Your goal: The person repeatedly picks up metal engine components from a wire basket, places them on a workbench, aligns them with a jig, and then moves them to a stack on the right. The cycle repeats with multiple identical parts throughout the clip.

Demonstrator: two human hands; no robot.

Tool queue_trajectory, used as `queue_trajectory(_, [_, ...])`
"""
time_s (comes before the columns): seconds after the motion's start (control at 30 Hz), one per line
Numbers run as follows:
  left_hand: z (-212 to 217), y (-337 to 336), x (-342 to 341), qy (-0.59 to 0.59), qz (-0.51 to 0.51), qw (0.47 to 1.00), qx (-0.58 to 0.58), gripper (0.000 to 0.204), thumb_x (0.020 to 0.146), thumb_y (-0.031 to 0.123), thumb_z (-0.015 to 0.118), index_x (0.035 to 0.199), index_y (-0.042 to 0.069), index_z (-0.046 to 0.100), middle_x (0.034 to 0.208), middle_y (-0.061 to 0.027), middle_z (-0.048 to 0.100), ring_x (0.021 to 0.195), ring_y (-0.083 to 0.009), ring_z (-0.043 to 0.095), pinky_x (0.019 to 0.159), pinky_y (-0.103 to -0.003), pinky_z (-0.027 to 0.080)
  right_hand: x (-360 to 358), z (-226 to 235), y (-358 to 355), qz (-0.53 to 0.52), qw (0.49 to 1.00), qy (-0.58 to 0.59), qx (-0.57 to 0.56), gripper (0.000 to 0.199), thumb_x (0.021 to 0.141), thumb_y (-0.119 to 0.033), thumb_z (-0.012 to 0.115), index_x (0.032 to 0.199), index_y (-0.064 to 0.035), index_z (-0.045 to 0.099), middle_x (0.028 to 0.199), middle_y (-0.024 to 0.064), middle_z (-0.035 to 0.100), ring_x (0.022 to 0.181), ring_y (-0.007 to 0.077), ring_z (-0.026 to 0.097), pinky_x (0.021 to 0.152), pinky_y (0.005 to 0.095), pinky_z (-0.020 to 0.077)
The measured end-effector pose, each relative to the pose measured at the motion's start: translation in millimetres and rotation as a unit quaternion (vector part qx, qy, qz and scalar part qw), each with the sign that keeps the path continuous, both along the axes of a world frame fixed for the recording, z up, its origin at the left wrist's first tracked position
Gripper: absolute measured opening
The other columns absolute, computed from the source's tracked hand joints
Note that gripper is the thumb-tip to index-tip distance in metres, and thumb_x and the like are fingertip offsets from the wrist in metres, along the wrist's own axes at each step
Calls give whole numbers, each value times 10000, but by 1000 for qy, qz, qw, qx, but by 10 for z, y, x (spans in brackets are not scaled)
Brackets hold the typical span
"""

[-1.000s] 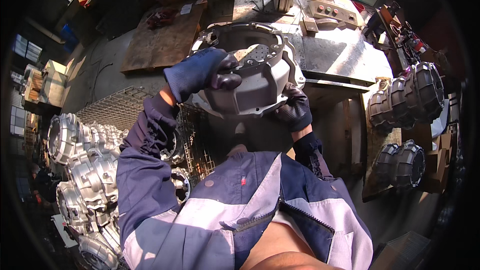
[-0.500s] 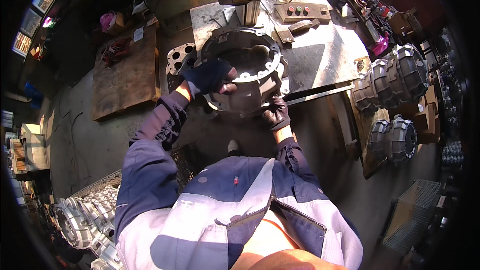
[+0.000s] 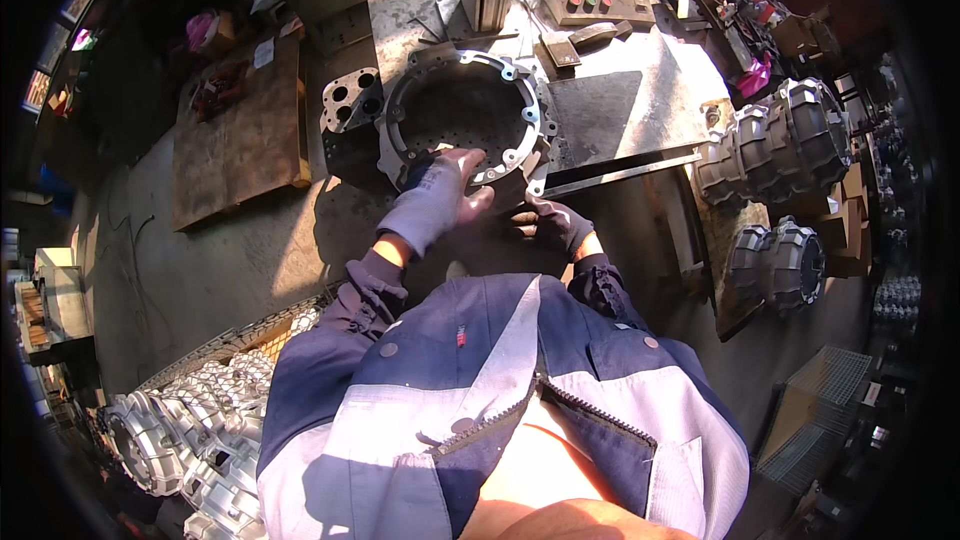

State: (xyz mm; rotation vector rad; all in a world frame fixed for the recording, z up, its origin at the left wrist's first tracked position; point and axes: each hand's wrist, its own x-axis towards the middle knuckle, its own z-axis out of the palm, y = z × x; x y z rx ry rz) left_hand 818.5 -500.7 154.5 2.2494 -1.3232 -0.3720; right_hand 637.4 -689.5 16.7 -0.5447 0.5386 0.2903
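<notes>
Grey housing (image 3: 531,114) is clamped by fingers of the left hand (image 3: 437,198); for right hand (image 3: 555,222), can't tell.

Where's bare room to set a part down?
Bare: the bench right of the metal housing, short of the control box; the near end of the wooden board at left, short of the red parts. Crowded: the housing's near side, with left hand and right hand; large castings at right.

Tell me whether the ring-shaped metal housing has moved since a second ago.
Yes. Judged against the upright post, the housing has shifted rightward: it was further left; now it is almost straight below it in the picture.
</notes>
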Motion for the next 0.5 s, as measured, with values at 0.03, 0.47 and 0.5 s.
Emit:
queue_trajectory(0.03, [47,-174,-107,-18,15,998,52,527,818,356,729,1233,74,566,1165,-185,633,1082,-329,622,934,-408,500,48,44,-45,-18,995,78,-55,381,939,-395,606,1093,-47,596,952,100,647,825,252,663,762,385,557])
queue_trajectory(0.47, [-273,-453,-211,-64,38,977,201,451,726,284,772,1107,136,582,1086,-121,676,1075,-272,636,916,-390,464,53,-170,71,-26,993,104,-56,397,1015,-348,479,1141,20,557,1065,200,650,948,353,652,831,505,539])
queue_trajectory(0.5, [-288,-452,-228,-74,24,980,184,447,734,285,765,1113,137,582,1084,-120,677,1078,-269,635,918,-391,463,43,-144,87,-28,991,123,-48,386,1023,-324,457,1167,20,556,1131,211,648,1032,365,647,899,531,525])
